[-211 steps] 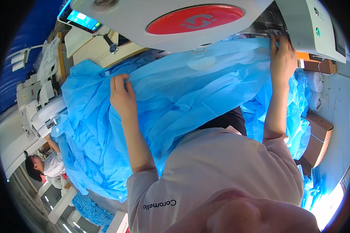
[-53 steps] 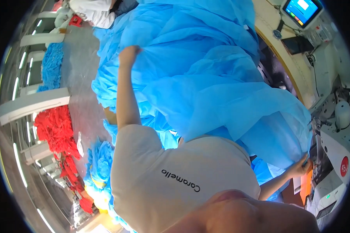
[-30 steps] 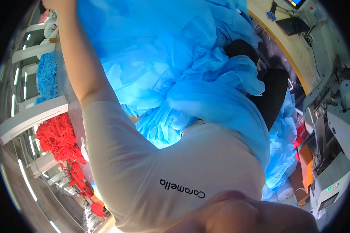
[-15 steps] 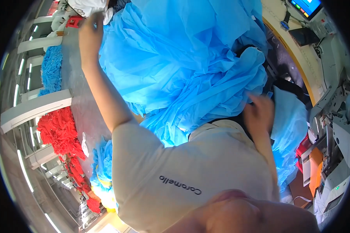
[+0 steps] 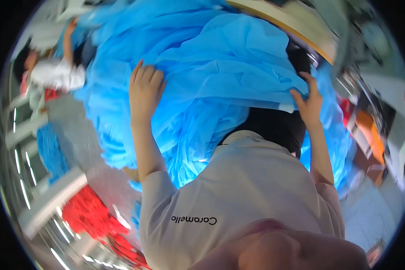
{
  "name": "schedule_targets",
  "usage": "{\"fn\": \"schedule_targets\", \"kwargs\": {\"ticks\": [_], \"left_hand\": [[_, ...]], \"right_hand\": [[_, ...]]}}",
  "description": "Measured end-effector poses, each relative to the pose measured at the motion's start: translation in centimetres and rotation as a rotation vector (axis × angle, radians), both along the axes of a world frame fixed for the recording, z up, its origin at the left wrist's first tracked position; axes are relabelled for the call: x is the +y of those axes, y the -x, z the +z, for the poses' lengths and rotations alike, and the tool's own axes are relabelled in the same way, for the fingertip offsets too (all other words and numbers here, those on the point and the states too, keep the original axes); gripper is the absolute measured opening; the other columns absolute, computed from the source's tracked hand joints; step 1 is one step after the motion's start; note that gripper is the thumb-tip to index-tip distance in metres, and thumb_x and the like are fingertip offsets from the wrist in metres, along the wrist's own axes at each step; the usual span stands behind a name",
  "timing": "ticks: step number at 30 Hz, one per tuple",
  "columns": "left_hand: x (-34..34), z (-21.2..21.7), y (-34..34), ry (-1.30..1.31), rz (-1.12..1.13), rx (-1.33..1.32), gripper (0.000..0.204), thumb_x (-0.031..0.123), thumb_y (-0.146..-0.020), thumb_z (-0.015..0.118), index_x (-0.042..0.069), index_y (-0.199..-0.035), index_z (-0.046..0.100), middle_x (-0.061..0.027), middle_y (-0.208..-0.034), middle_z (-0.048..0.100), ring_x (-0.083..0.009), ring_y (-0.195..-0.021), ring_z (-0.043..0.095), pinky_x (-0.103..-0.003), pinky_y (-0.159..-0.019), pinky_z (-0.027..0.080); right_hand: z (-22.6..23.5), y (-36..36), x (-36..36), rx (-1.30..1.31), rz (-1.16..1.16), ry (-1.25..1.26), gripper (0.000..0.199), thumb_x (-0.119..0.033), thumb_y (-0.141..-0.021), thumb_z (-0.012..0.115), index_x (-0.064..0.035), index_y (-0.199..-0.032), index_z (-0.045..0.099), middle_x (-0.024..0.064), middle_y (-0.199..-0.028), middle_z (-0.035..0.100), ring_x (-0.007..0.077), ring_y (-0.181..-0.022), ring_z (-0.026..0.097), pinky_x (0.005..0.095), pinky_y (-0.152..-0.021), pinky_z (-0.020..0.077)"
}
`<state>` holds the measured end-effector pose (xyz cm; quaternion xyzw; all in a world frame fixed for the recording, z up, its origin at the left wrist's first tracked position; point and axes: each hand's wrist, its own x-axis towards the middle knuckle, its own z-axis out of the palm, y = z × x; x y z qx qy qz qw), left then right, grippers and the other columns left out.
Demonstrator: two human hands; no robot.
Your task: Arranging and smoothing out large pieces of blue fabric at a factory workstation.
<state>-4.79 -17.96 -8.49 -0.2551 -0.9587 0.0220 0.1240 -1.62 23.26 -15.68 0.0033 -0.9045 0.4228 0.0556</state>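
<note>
A large heap of thin light-blue fabric (image 5: 238, 49) spreads in front of me and over my lap, with many folds. My left hand (image 5: 146, 87) rests on it left of the middle, back of the hand up, fingers lightly bent and not wrapped round any fold. At the heap's right edge is my right hand (image 5: 311, 101), its thumb and fingers apart with a corner of the fabric between them. The thumb touches the cloth, without a visible closed grip.
Another person (image 5: 58, 72) in a white top is at the far left, an arm raised. Along the left lie a blue fabric pile (image 5: 51, 150) and a red fabric pile (image 5: 92, 211). A pale tabletop with a yellowish edge (image 5: 279, 20) curves at the far right, near blurred machine parts (image 5: 387, 85).
My left hand has come from the far left back onto the blue fabric. My right hand has moved up to the fabric's right edge. The view has turned, and the other person is now more visible.
</note>
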Motion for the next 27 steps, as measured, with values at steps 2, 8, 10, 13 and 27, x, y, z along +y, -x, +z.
{"fn": "schedule_targets", "kwargs": {"ticks": [2, 8, 10, 13, 27], "left_hand": [[4.6, -0.2, -1.2, -0.1, -0.059, 0.105, 0.024, 0.01, -0.064, 0.072, 0.009, -0.077, 0.051, -0.0087, -0.082, 0.053, -0.0275, -0.083, 0.055, -0.039, -0.076, 0.045], [6.9, 1.6, -3.7, -0.094, -0.056, 0.061, 0.026, 0.012, -0.064, 0.072, 0.009, -0.074, 0.048, -0.0082, -0.079, 0.051, -0.0272, -0.079, 0.054, -0.039, -0.065, 0.042], [6.4, 2.3, -4.4, -0.051, -0.09, 0.131, 0.026, 0.014, -0.065, 0.072, 0.01, -0.075, 0.048, -0.0078, -0.078, 0.051, -0.0269, -0.076, 0.053, -0.038, -0.064, 0.042], [6.7, 3.0, -5.2, -0.116, -0.145, 0.205, 0.026, 0.018, -0.067, 0.072, 0.01, -0.077, 0.049, -0.0071, -0.078, 0.051, -0.0268, -0.077, 0.054, -0.037, -0.065, 0.043], [10.5, 0.1, -10.6, 0.15, 0.154, -0.476, 0.006, 0.007, -0.078, 0.062, 0.008, -0.084, 0.064, -0.0095, -0.092, 0.064, -0.0258, -0.072, 0.064, -0.035, -0.054, 0.05]], "right_hand": [[0.0, -1.6, 1.5, 0.095, 0.051, -0.167, 0.044, -0.016, -0.08, 0.064, -0.0063, -0.122, 0.053, 0.0157, -0.116, 0.056, 0.0327, -0.107, 0.053, 0.0381, -0.095, 0.04], [-0.1, -1.5, 0.8, 0.125, 0.201, 0.243, 0.039, -0.022, -0.082, 0.06, -0.0079, -0.118, 0.058, 0.011, -0.106, 0.057, 0.0281, -0.104, 0.049, 0.0415, -0.099, 0.028], [-0.1, -0.9, 0.9, 0.125, 0.292, -0.077, 0.026, -0.024, -0.084, 0.062, -0.0101, -0.106, 0.063, 0.0074, -0.098, 0.057, 0.0253, -0.096, 0.051, 0.038, -0.095, 0.0291], [-0.4, -0.1, 1.0, -0.071, 0.592, -0.116, 0.017, -0.02, -0.083, 0.064, -0.0101, -0.096, 0.064, 0.0062, -0.094, 0.055, 0.0241, -0.091, 0.052, 0.0354, -0.094, 0.029], [2.3, -0.5, 0.0, -0.065, -0.102, 1.047, 0.019, -0.023, -0.1, 0.038, -0.0064, -0.095, 0.047, 0.0065, -0.062, 0.054, 0.0107, -0.057, 0.051, 0.0221, -0.056, 0.0395]]}}
